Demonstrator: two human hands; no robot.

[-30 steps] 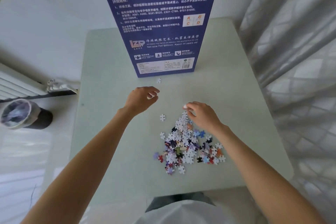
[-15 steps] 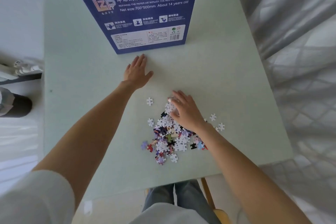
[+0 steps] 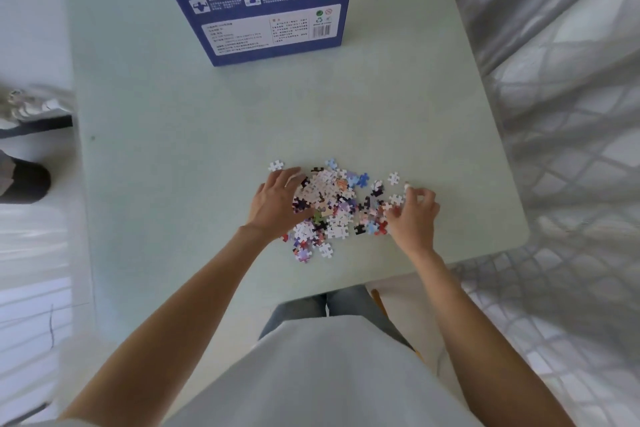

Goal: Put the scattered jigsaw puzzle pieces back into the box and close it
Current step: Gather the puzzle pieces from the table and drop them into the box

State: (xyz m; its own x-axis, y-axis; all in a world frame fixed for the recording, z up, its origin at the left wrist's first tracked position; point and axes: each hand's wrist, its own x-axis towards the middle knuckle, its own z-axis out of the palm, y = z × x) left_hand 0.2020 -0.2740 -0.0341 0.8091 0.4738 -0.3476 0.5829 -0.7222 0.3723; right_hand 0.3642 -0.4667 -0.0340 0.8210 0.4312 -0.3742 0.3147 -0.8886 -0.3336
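On pale green table (image 3: 180, 135), puzzle pieces (image 3: 332, 204)

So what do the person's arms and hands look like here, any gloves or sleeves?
No gloves: the left hand and right hand are bare, with no rings, watch or wristbands visible. Both forearms are uncovered up to the frame's bottom edge. A white top and blue-grey trousers show below.

Left hand (image 3: 277, 206) and right hand (image 3: 414, 215) flanking puzzle pieces (image 3: 332, 204) on table (image 3: 173, 149).
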